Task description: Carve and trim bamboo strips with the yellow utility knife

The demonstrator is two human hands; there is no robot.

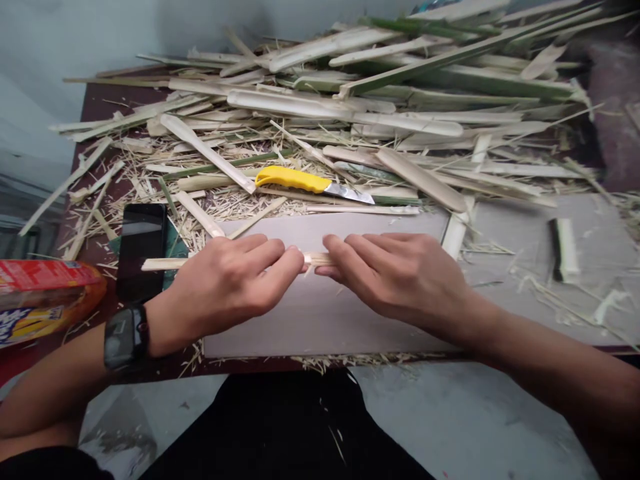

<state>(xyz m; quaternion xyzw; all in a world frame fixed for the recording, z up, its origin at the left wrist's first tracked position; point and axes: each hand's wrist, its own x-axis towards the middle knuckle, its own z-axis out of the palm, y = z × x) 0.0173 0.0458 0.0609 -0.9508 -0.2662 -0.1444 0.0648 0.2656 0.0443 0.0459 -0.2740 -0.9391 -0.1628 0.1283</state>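
Both fists grip one pale bamboo strip held level above a grey board. My left hand is closed round its left part, and the strip's end sticks out past the wrist side. My right hand is closed on the strip's right part, its far end hidden in the palm. A short piece of the strip shows between the hands, with a small splinter hanging there. Beyond the hands lies a yellow-handled knife, its blade pointing right.
A large heap of split bamboo pieces and shavings covers the back of the dark red table. At left are a black phone and a bottle with a red label. A short green-and-white bamboo piece is on the board's right.
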